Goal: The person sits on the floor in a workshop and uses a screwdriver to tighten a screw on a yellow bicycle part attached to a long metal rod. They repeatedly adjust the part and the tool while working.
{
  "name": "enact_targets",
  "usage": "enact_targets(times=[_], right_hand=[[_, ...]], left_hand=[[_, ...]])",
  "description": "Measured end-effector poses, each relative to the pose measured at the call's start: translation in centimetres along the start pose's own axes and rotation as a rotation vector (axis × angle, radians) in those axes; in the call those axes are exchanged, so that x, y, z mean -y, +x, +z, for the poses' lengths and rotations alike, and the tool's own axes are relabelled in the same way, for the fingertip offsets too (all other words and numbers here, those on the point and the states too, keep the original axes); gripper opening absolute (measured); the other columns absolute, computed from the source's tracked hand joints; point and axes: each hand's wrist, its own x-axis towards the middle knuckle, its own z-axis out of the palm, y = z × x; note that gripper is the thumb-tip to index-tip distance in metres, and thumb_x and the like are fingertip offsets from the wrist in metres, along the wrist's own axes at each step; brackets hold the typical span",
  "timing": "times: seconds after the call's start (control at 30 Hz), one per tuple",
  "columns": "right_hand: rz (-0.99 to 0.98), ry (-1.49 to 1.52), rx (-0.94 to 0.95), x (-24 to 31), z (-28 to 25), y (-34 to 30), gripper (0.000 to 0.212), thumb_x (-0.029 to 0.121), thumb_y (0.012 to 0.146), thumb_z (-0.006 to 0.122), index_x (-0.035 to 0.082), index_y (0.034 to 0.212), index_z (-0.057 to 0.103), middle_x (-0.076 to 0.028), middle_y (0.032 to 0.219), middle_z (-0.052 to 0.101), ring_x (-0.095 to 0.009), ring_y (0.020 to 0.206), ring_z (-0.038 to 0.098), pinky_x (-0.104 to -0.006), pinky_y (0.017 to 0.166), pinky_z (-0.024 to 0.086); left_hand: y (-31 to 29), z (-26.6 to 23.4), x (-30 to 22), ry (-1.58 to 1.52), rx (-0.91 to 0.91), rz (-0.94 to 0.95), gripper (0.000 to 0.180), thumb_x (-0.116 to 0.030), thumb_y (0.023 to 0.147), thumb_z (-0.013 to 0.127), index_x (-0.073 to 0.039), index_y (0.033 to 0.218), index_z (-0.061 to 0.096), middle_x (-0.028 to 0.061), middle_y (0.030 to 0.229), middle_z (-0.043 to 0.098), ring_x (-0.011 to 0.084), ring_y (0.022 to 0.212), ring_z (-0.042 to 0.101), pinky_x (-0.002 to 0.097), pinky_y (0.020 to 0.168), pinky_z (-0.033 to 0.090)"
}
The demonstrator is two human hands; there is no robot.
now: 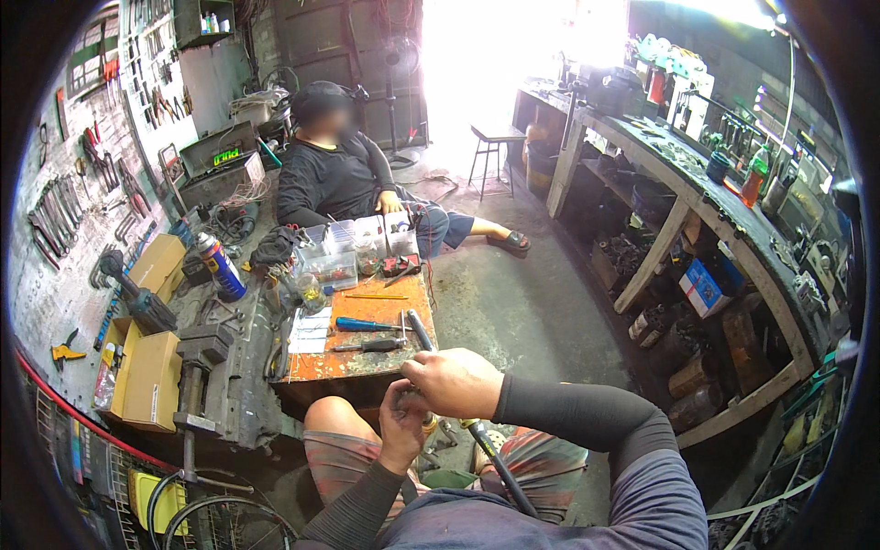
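My right hand [456, 381] is closed, its fingers pinched near the front edge of the orange-topped bench [385, 359]. Just below it, my left hand [401, 429] is curled with its fingertips close to the right hand's. What lies between the fingers is hidden. A grey tube [421, 330] slants up past my right hand over the bench corner. Lower down, a black tube [502, 477] with a yellowish band runs between my legs; whether the two are one piece I cannot tell. On the bench lie a black-handled screwdriver [368, 346], a blue-handled tool [365, 324] and a yellow pencil-like stick [376, 296].
A person [330, 174] sits beyond the bench, behind clear plastic boxes [330, 266]. To the left stand a bench vise [203, 348], a blue spray can [220, 266] and cardboard boxes [154, 380]. A long workbench [678, 156] with loaded shelves runs along the right.
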Motion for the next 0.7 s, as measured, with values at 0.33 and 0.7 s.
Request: enact_targets(times=[0.33, 0.7], right_hand=[[-0.162, 0.042, -0.027, -1.5, 1.2, 0.1, 0.025, 0.012, 0.089, 0.075, 0.005, 0.112, 0.07, -0.016, 0.102, 0.067, -0.039, 0.096, 0.072, -0.0484, 0.083, 0.059], [-0.062, -0.074, -0.002, -1.1, 0.5, -0.1, 0.026, 0.02, 0.084, 0.079, 0.003, 0.102, 0.071, -0.018, 0.096, 0.073, -0.036, 0.087, 0.077, -0.0472, 0.075, 0.061]], left_hand=[[-0.4, 0.8, -0.2, -0.105, -0.076, -0.032, 0.022, -0.021, 0.106, 0.074, -0.006, 0.119, 0.064, -0.0029, 0.099, 0.064, 0.0048, 0.084, 0.055, 0.0247, 0.073, 0.045], [-0.2, 0.1, -0.1, -0.101, -0.017, -0.091, 0.024, -0.025, 0.105, 0.074, -0.007, 0.118, 0.064, -0.0034, 0.1, 0.063, 0.0043, 0.086, 0.056, 0.0233, 0.074, 0.046]])
